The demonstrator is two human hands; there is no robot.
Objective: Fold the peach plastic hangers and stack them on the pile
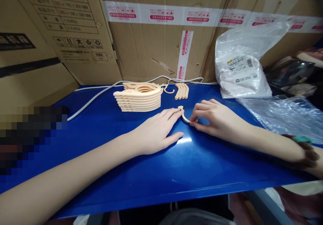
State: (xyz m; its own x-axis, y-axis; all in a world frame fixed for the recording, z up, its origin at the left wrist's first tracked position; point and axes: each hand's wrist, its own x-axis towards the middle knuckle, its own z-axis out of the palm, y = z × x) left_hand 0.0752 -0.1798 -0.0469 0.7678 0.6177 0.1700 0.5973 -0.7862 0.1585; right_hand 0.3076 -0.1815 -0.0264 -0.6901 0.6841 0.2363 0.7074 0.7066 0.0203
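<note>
A cream plastic hanger hook [185, 118] lies on the blue table [161, 179] between my hands. My right hand [218, 119] pinches its curved end between thumb and fingers. Palm down on the table, my left hand [156, 130] has its fingers stretched out and the thumb apart, with the fingertips touching the hook's base. Anything under that palm is hidden. Behind my left hand stands a stack of cream hanger pieces [138, 101]. Another loose hook [169, 90] lies right of the stack, beside several short curved cream pieces [181, 91] in a row.
Cardboard boxes [151, 46] wall off the back and left. A grey-white cable [93, 100] runs along the back edge. At the right are a white plastic bag [239, 67] with a label and a clear plastic sheet [280, 115]. The left edge is pixelated.
</note>
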